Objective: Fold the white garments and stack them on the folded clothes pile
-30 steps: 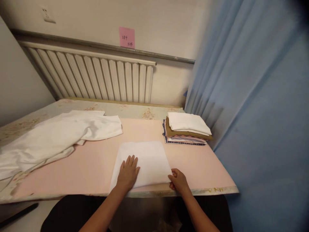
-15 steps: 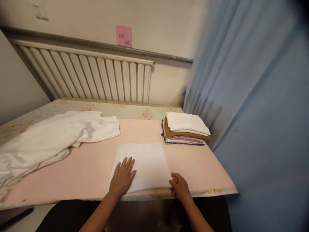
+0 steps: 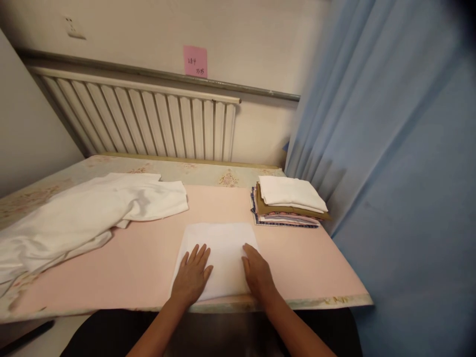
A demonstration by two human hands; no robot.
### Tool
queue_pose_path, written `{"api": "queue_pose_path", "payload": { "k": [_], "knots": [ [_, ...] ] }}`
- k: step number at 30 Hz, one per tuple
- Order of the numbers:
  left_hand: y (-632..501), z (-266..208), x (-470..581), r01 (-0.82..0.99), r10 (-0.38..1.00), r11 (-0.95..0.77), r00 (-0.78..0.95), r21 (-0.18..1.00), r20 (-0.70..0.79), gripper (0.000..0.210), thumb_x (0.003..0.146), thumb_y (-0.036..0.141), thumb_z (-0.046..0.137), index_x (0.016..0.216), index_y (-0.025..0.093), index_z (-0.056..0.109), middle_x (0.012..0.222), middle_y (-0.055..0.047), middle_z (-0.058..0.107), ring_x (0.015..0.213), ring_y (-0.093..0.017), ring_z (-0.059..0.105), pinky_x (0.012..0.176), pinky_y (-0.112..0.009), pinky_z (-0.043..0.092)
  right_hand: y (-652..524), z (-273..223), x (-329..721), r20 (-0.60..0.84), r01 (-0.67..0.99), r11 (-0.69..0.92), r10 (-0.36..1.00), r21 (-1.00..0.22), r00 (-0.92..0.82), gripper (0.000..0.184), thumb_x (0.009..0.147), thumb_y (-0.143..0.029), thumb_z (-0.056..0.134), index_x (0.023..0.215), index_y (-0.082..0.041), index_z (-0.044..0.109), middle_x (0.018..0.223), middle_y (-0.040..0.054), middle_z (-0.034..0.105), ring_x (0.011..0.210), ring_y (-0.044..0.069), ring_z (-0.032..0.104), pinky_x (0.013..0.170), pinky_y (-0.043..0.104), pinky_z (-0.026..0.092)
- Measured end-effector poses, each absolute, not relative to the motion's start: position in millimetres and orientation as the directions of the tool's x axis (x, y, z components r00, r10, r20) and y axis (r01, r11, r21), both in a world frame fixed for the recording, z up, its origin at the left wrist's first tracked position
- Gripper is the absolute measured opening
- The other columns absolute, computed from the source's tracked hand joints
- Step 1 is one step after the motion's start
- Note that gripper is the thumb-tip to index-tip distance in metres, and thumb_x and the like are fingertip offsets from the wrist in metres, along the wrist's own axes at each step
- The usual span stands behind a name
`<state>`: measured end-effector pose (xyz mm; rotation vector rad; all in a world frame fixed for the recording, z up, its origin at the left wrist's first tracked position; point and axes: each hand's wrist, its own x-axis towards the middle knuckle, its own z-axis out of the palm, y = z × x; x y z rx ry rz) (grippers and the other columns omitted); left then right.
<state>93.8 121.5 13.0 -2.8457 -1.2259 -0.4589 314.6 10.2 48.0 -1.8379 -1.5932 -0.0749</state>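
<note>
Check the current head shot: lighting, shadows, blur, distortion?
Head view: warm, dim light; white cloth under the left hand and right hand is bright, with little surface detail. Head view: soft shadows on the curtain near the folded stack, top right corner dark. Head view: fine detail soft, writing on the pink note hard to read; edges look stretched.

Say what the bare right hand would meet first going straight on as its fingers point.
Sliding over the flat white rectangular cloth, the right hand would probably first meet the ribbed off-white metal radiator, past the pale floral covering; depth is unclear.
</note>
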Motion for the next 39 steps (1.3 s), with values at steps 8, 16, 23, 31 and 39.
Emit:
{"api": "queue_pose_path", "payload": {
  "k": [8, 16, 23, 31, 39],
  "knots": [
    [126, 7, 95, 0.725, 0.715, -0.683, 0.639, 0.09, 0.285, 0.054, 0.095, 0.045, 0.032, 0.145, 0.024, 0.036, 0.153, -0.005, 0.035, 0.144, -0.027, 0.023, 0.114, -0.051, 0.023, 46, 22, 307, 0.422, 0.966, 0.101, 0.907, -0.237, 0.009, 0.042, 0.093, -0.024, 0.05, 0.133, -0.014, 0.05, 0.143, 0.0128, 0.046, 0.138, 0.026, 0.032, 0.114, 0.05, 0.025],
    [159, 12, 116, 0.786, 0.786, -0.607, 0.573, 0.115, 0.234, 0.055, 0.095, 0.045, 0.031, 0.144, 0.02, 0.039, 0.154, -0.007, 0.032, 0.144, -0.028, 0.022, 0.114, -0.051, 0.021, 45, 24, 307, 0.399, 0.967, 0.077, 0.917, -0.242, 0.027, 0.043, 0.094, -0.026, 0.048, 0.135, -0.015, 0.049, 0.144, 0.0109, 0.045, 0.138, 0.027, 0.032, 0.115, 0.05, 0.023],
    [195, 15, 129, 0.845, 0.843, -0.522, 0.488, 0.121, 0.228, 0.058, 0.095, 0.044, 0.029, 0.145, 0.016, 0.035, 0.154, -0.01, 0.032, 0.143, -0.028, 0.025, 0.114, -0.05, 0.019, 46, 26, 307, 0.394, 0.964, 0.076, 0.919, -0.256, 0.032, 0.042, 0.093, -0.026, 0.05, 0.133, -0.015, 0.051, 0.143, 0.0109, 0.046, 0.138, 0.027, 0.033, 0.114, 0.05, 0.024],
    [213, 15, 128, 0.879, 0.878, -0.455, 0.415, 0.142, 0.239, 0.059, 0.095, 0.043, 0.028, 0.144, 0.013, 0.036, 0.152, -0.013, 0.036, 0.142, -0.028, 0.025, 0.113, -0.05, 0.02, 47, 22, 308, 0.402, 0.965, 0.07, 0.915, -0.253, 0.039, 0.043, 0.093, -0.026, 0.049, 0.135, -0.016, 0.05, 0.144, 0.0102, 0.046, 0.138, 0.027, 0.033, 0.115, 0.048, 0.024],
    [206, 13, 124, 0.897, 0.888, -0.43, 0.399, 0.104, 0.229, 0.06, 0.095, 0.044, 0.027, 0.145, 0.012, 0.035, 0.152, -0.011, 0.036, 0.142, -0.028, 0.024, 0.113, -0.051, 0.02, 46, 24, 308, 0.415, 0.964, 0.081, 0.909, -0.252, 0.032, 0.042, 0.093, -0.027, 0.049, 0.133, -0.015, 0.051, 0.143, 0.0111, 0.047, 0.137, 0.027, 0.034, 0.114, 0.048, 0.025]
  ]
}}
